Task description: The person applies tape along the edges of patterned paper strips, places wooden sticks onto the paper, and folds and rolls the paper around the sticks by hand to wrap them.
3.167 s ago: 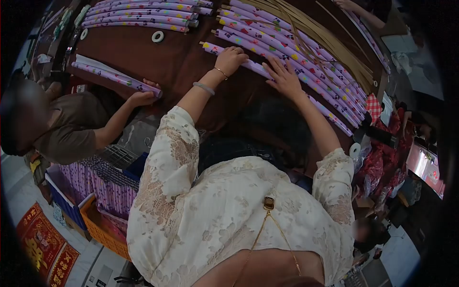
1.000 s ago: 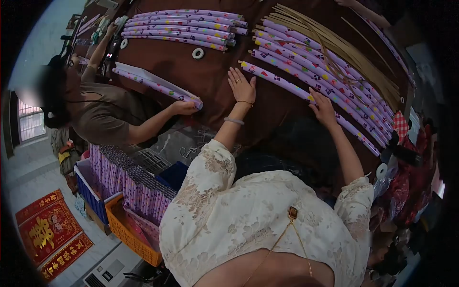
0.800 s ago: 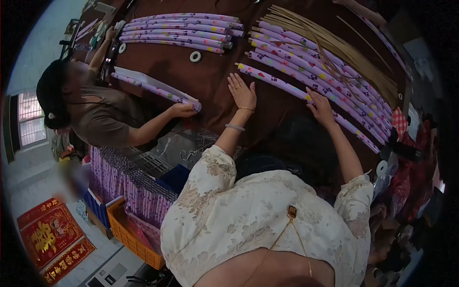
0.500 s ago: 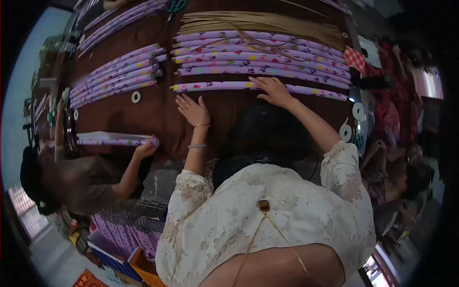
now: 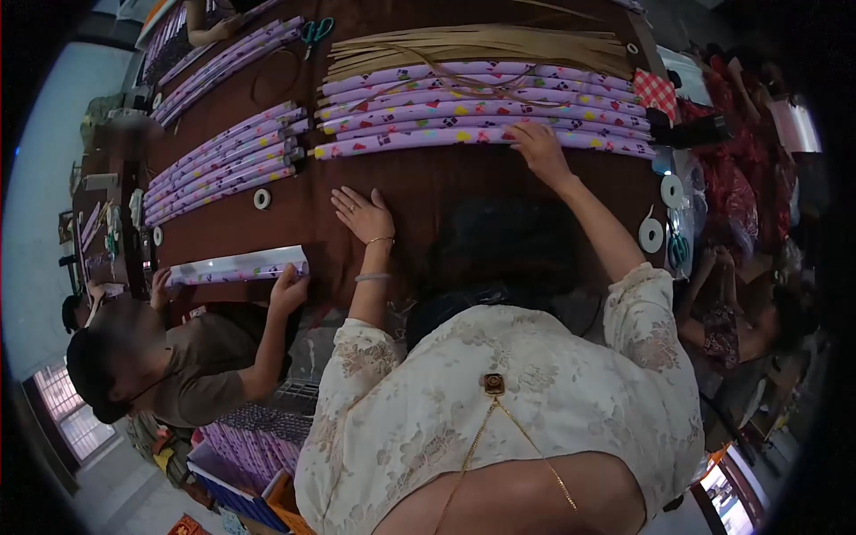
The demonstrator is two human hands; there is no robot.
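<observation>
A purple patterned roll of wrapping paper (image 5: pixel 401 143) lies across the brown cloth, right against several similar rolls (image 5: pixel 401 109) behind it. The fingertips of my right hand (image 5: pixel 541 153) rest on this front roll, right of its middle, with the fingers stretched rather than wrapped round it. My left hand (image 5: pixel 364 214) lies flat on the cloth, fingers out, apart from the rolls and holding nothing. Behind the rolls is a bundle of flat brown strips (image 5: pixel 481 43), a few of them curling over the rolls.
At left, a co-worker (image 5: pixel 201 357) holds a partly unrolled purple sheet (image 5: pixel 236 267). More rolls (image 5: pixel 223 165) lie beyond it, near a white tape roll (image 5: pixel 261 199) and teal scissors (image 5: pixel 316 34). Two white rolls (image 5: pixel 652 235) sit at the table's right edge, beside other scissors (image 5: pixel 679 250).
The front roll has moved away from me, up against the other rolls, with my right hand on it. My left hand stays flat. The co-worker's sheet shows more of its white side.
</observation>
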